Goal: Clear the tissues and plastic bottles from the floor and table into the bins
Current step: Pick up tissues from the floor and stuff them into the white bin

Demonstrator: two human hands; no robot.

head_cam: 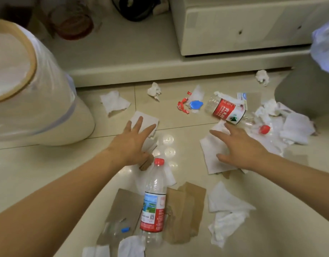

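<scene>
Litter covers a glossy cream tiled floor as a person reaches down with both bare hands, and by the look of it the clearing has scarcely begun. The left hand is spread flat, fingers apart, its tips over a folded white tissue; it grips nothing. The right hand, fingers likewise splayed, rests on or just above a flat white paper napkin; contact cannot be confirmed.

The landmark is a clear plastic bottle with a red cap and red-and-blue label, lying between the two forearms. Its long axis runs nearly straight away from the camera, cap pointing to the far side, towards the gap between the hands. Beyond and to the right of it lies a second clear bottle with a red-and-white label, long axis slanted, its red cap pointing near-right.

Crumpled white tissues lie just right of the landmark, with more beyond it. Far left of it stands a round bin lined with a translucent white bag; far right, a grey bin. Both bottles and many tissues remain on the floor.
</scene>
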